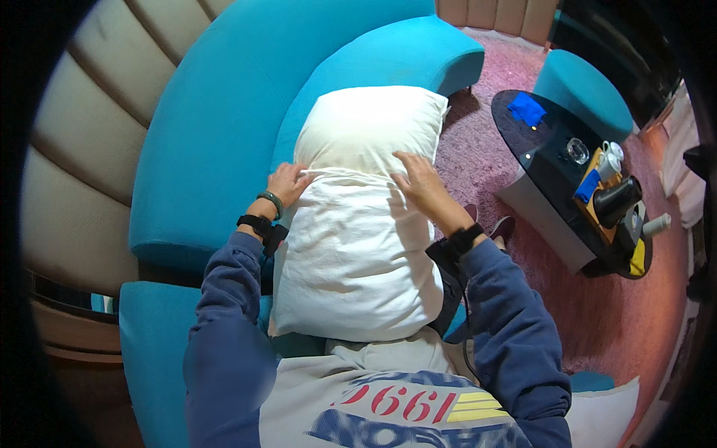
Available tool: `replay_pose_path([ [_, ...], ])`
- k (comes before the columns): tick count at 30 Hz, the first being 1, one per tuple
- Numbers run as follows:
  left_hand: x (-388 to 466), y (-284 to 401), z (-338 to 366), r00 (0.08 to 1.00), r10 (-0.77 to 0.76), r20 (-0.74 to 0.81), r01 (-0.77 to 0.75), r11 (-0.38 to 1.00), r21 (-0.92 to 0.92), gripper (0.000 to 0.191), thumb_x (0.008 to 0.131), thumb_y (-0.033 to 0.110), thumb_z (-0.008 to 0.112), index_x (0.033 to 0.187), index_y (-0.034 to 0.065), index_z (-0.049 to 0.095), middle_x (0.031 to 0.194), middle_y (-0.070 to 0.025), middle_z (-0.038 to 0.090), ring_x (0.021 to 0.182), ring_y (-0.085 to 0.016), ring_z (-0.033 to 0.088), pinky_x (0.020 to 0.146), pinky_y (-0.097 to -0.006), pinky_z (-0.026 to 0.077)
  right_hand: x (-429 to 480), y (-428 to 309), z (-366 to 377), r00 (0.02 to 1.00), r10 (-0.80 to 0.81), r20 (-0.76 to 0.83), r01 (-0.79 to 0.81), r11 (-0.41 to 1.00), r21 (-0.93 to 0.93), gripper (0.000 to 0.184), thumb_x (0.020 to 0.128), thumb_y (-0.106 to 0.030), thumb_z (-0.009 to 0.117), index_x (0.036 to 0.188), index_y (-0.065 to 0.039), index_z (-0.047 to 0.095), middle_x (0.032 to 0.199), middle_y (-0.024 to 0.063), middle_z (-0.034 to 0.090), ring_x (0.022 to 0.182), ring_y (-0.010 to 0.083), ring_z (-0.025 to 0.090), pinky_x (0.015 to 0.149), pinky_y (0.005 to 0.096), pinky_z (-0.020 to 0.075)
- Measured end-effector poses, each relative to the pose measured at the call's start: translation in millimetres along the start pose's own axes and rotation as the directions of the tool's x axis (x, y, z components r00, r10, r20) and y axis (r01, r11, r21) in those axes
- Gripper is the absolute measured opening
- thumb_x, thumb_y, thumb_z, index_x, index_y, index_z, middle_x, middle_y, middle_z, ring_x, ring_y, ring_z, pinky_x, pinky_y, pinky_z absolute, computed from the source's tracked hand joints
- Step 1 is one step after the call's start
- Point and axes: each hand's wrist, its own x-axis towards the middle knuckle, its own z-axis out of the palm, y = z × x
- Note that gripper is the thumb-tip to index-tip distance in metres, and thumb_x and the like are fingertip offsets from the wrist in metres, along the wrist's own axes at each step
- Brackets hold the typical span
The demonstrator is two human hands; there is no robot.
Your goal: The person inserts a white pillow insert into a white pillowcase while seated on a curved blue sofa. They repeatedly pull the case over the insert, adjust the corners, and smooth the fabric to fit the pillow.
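Note:
A white pillow (367, 120) lies lengthwise before me, its near part inside a wrinkled white pillowcase (358, 263). The case's bunched hem crosses the middle of the pillow. At the left end of that hem, my left hand (289, 183) pinches the cloth between thumb and fingers. My right hand (421, 182) is at the right side of the hem, thumb and fingers spread over the pillow, with no cloth plainly gripped. The near end of the pillowcase rests against my lap.
A curved turquoise sofa (224, 129) runs along the left and far side. To the right, a dark oval table (552, 151) carries a blue cloth (526, 110), a glass ashtray (577, 151) and a wooden tray (602, 218) with several items. A turquoise stool (585, 89) stands behind it.

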Motion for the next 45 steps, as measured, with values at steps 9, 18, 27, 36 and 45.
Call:
replay_pose_path([
  [9, -73, -20, 54, 0.983, 0.185, -0.02, -0.183, 0.942, -0.283, 0.036, 0.095, 0.035, 0.056, 0.113, 0.0041, 0.06, 0.114, -0.0198, 0.058, 0.108, -0.038, 0.053, 0.093, -0.0461, 0.045, -46, -27, 25, 0.973, -0.047, 0.227, 0.062, 0.996, -0.059, 0.045, 0.087, -0.049, 0.063, 0.109, -0.009, 0.068, 0.1, 0.0163, 0.065, 0.099, 0.0347, 0.061, 0.084, 0.0479, 0.046],
  [18, -59, -61, 93, 0.99, -0.118, 0.078, 0.141, 0.819, -0.556, 0.087, 0.085, 0.044, 0.072, 0.15, 0.005, 0.03, 0.146, -0.0233, 0.04, 0.133, -0.035, 0.045, 0.106, -0.0408, 0.042, -56, -30, 30, 0.993, -0.075, 0.095, 0.089, 0.984, -0.154, 0.058, 0.083, -0.046, 0.07, 0.128, -0.011, 0.057, 0.109, 0.0116, 0.061, 0.112, 0.0302, 0.052, 0.098, 0.0457, 0.035],
  [27, -41, -60, 117, 0.954, -0.289, -0.083, 0.067, 0.473, -0.878, 0.024, 0.102, 0.019, 0.053, 0.119, 0.0014, 0.056, 0.108, -0.0096, 0.067, 0.098, -0.017, 0.062, 0.084, -0.0307, 0.051, -16, -9, 34, 0.998, -0.067, 0.005, 0.066, 0.989, 0.135, 0.017, 0.088, -0.024, 0.067, 0.096, -0.01, 0.063, 0.088, 0.0128, 0.063, 0.084, 0.0351, 0.063, 0.073, 0.0438, 0.0505],
  [36, -69, 53, 67, 0.889, -0.451, 0.081, 0.037, -0.106, -0.994, 0.025, 0.102, 0.021, 0.054, 0.12, 0.005, 0.053, 0.109, -0.0056, 0.063, 0.098, -0.014, 0.059, 0.088, -0.0296, 0.05, 24, 3, -43, 0.996, 0.088, -0.006, -0.081, 0.943, 0.322, 0.016, 0.085, -0.017, 0.071, 0.095, -0.007, 0.065, 0.09, 0.0156, 0.065, 0.085, 0.0328, 0.064, 0.072, 0.037, 0.0504],
  [45, -69, 33, 94, 0.822, -0.386, -0.419, 0.008, 0.744, -0.669, 0.047, 0.089, 0.023, 0.066, 0.127, 0.0008, 0.05, 0.125, -0.0215, 0.052, 0.111, -0.036, 0.05, 0.095, -0.0415, 0.043, -4, 35, -38, 0.98, 0.018, 0.2, -0.046, 0.99, 0.134, 0.044, 0.089, -0.032, 0.065, 0.128, -0.01, 0.06, 0.116, 0.0173, 0.061, 0.107, 0.0368, 0.059, 0.089, 0.0432, 0.049],
])
